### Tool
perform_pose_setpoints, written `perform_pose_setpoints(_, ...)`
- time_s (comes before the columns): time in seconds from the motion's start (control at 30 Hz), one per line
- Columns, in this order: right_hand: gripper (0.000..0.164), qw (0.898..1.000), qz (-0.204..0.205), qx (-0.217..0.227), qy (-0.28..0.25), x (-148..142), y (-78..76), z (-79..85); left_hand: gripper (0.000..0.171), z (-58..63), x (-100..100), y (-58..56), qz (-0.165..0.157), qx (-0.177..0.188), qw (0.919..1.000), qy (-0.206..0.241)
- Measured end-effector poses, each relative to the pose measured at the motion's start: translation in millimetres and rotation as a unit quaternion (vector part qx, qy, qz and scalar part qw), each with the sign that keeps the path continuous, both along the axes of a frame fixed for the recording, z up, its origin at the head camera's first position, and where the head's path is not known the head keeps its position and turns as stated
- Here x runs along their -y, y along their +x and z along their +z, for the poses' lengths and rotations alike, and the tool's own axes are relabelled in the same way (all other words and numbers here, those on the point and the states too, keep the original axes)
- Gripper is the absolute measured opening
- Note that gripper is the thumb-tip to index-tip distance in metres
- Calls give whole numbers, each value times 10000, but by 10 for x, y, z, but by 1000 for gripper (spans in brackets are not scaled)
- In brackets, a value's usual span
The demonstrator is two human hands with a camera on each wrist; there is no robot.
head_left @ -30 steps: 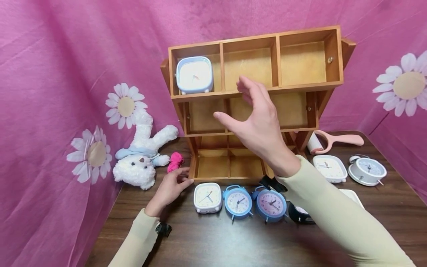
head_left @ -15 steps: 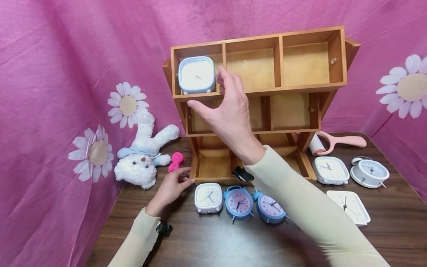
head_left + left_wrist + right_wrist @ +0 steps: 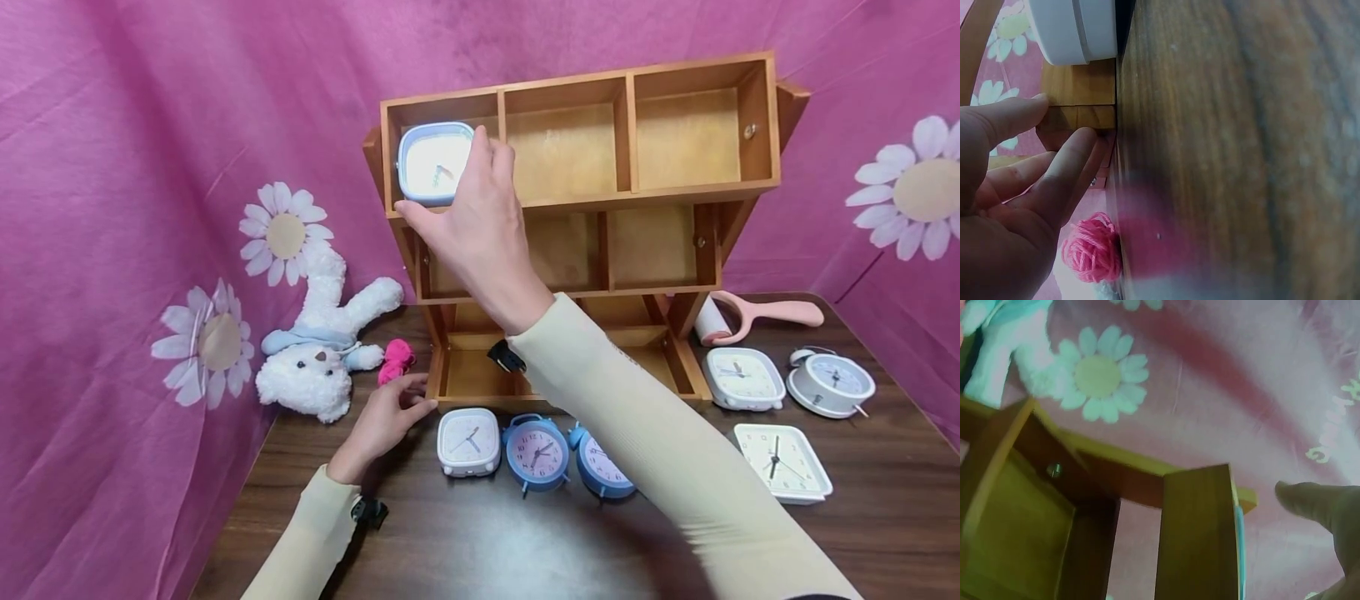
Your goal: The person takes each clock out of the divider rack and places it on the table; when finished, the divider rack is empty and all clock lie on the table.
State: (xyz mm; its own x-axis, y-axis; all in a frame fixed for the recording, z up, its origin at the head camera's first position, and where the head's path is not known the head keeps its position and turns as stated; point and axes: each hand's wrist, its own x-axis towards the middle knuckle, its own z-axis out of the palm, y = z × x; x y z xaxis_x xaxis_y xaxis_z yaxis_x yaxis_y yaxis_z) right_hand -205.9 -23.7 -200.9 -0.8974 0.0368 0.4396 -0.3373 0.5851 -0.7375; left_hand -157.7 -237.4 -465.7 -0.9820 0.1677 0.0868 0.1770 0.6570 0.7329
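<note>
A pale-blue square alarm clock (image 3: pixel 431 167) stands in the top left compartment of the tiered wooden shelf (image 3: pixel 675 197). My right hand (image 3: pixel 487 225) is at its lower right, thumb below and fingers along its right side, spread rather than closed on it. In the right wrist view, the right hand's thumb (image 3: pixel 1316 503) is apart from the shelf, where only a thin blue edge of the clock (image 3: pixel 1240 550) shows. My left hand (image 3: pixel 382 425) holds the shelf's front left bottom corner (image 3: pixel 1079 117), thumb on one side and fingers on the other.
In front of the shelf stand a white square clock (image 3: pixel 468 443) and two blue twin-bell clocks (image 3: pixel 537 454). More white clocks (image 3: pixel 745 379) and a pink lint roller (image 3: pixel 780 312) lie right. A white teddy bear (image 3: pixel 307 375) and pink yarn (image 3: pixel 396 360) lie left.
My right hand has moved left and up from before the middle compartments to the blue clock. The left hand stays at the shelf corner. The clock has not visibly moved.
</note>
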Motion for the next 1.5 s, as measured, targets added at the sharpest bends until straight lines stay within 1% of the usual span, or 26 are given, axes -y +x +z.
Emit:
perform_pose_setpoints(0.1,120,9998,-111,-23,191,42,-57,13,49,11,-6,-4,89,110,9999,-84)
perform_pose_setpoints(0.13,120,9996,-148,-57,240,53,-76,13,50,69,-37,14,185,245,9995,-121)
perform_pose_setpoints(0.27,117,9980,-316,-155,524,93,-141,5,50,82,-48,9,302,401,9985,-198)
perform_pose_setpoints(0.4,119,9945,-494,-181,905,127,-191,4,50,83,-59,2,337,441,9983,-198)
perform_pose_setpoints(0.57,120,9899,-641,-264,1238,150,-247,23,49,86,-64,-4,347,466,9982,-176)
perform_pose_setpoints(0.83,127,9801,-586,17,1895,140,-362,159,50,99,-60,-13,273,456,9985,-137)
perform_pose_setpoints(0.93,127,9784,-560,100,1988,139,-379,190,50,91,-53,-23,264,451,9985,-144)
perform_pose_setpoints(1.0,123,9789,-569,107,1958,145,-379,190,50,88,-48,-24,261,471,9984,-143)
perform_pose_setpoints(1.1,113,9802,-623,2,1881,162,-372,164,50,85,-42,-20,262,519,9982,-149)
perform_pose_setpoints(1.23,103,9813,-672,-278,1781,174,-365,109,49,67,-35,-7,267,548,9980,-173)
perform_pose_setpoints(1.37,100,9809,-682,-552,1734,175,-362,75,49,23,5,-14,99,375,9992,-48)
perform_pose_setpoints(1.4,101,9807,-687,-606,1728,176,-361,73,48,-55,49,-45,-21,199,9998,16)
perform_pose_setpoints(1.47,102,9804,-680,-699,1709,175,-355,74,50,-174,113,-100,-187,-92,9998,57)
perform_pose_setpoints(1.5,101,9804,-679,-774,1679,173,-352,78,51,-181,117,-109,-223,-182,9996,59)
